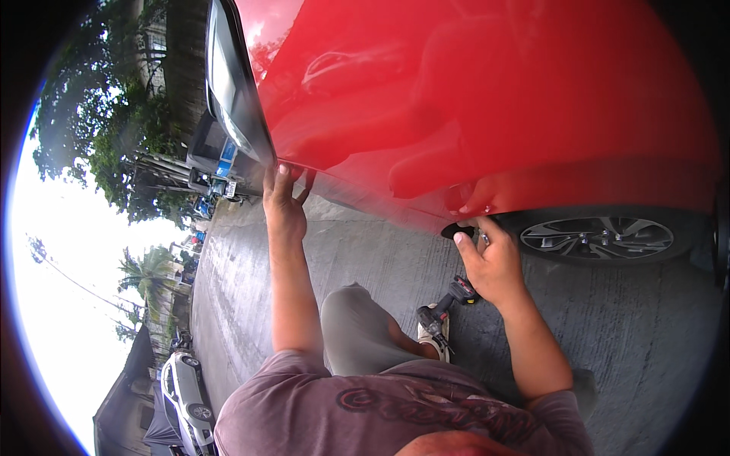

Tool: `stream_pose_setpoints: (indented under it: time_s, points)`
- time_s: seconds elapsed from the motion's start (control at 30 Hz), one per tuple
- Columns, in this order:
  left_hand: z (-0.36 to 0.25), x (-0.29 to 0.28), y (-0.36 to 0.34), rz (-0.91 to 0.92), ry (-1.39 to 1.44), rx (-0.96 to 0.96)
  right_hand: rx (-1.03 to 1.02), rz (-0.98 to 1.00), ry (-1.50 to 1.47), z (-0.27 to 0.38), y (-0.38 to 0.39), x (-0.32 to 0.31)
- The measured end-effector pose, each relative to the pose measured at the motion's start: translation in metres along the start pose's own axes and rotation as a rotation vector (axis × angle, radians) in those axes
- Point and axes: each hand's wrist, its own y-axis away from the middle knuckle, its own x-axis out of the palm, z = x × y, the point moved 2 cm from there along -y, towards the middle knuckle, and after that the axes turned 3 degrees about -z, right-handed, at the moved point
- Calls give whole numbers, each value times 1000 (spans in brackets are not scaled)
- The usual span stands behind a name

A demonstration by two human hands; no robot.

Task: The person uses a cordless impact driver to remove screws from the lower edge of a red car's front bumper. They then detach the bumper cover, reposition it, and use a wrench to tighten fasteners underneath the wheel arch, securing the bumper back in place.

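Note:
A red car's front corner fills the top of the head view, with its glossy fender (456,83), a clear headlight (232,91) and the bumper (380,201) below. Just under the headlight's lower tip, my left hand (285,205) reaches up with fingers apart, its fingertips against the bumper. Beside the front wheel (601,237), my right hand (494,262) has its fingers curled at the bumper's lower edge by the wheel arch. The thumb points left near a dark oval piece (456,229). Some of its fingertips are hidden at that edge.
A black cordless drill (439,311) is by my shoe (432,342), below my right hand. My bent knee (350,319) rises between my arms. Grey concrete (236,258) lies below the car. A white car (185,395) is parked at the far left.

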Motion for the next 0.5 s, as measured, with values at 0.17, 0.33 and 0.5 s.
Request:
stream_pose_setpoints:
  time_s: [0.17,0.33,0.5]
  points:
    - [-4,-5,-4,-44,-24,12,84,43,2,-3,-2,-9]
    - [-6,-6,-8,-16,20,11,102,-13,35,-19,-9,-17]
    - [31,-41,-8,-47,1,-34,-41,-108,-112,-40,-26,-41]
